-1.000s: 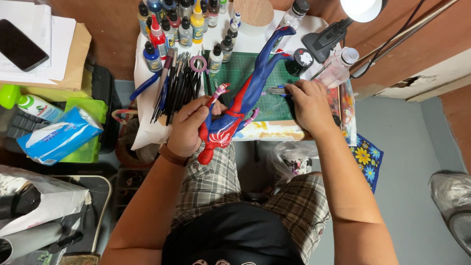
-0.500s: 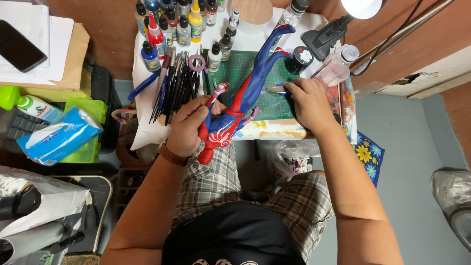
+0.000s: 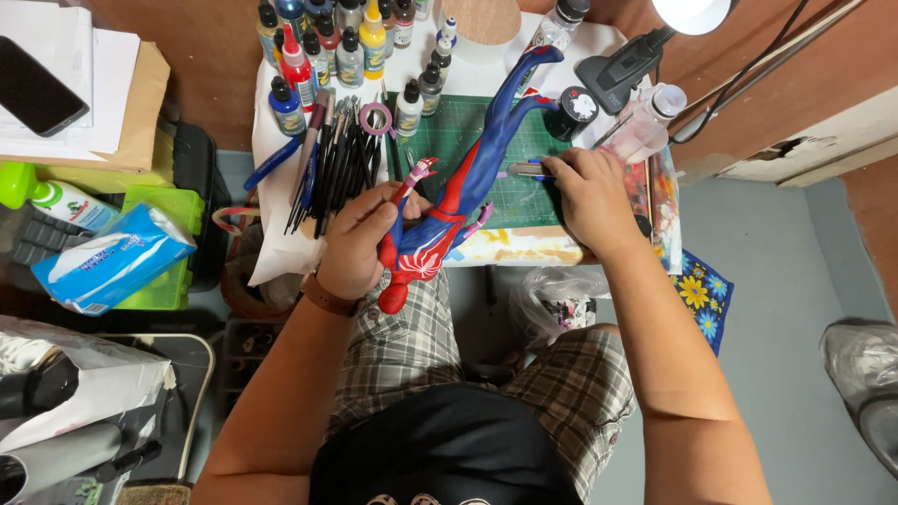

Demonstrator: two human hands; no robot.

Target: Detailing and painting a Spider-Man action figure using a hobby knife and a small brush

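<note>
Nothing has shifted: left hand (image 3: 360,245) clenched around figure (image 3: 456,201); right hand (image 3: 582,192) pinches brush (image 3: 526,170). Brace wrists on tabletop (image 3: 281,187).

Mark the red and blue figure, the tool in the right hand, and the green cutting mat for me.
red and blue figure (image 3: 456,201): head view, on its torso.
tool (image 3: 526,170): head view, on its silver shaft.
green cutting mat (image 3: 447,126): head view, on a bare patch of it.

Left hand (image 3: 360,245): your fingers curled shut in a firm grip, wrist bent inward, forearm angled up from the lower left.
Right hand (image 3: 585,194): your fingers pinched together, palm down, forearm extended forward.
</note>
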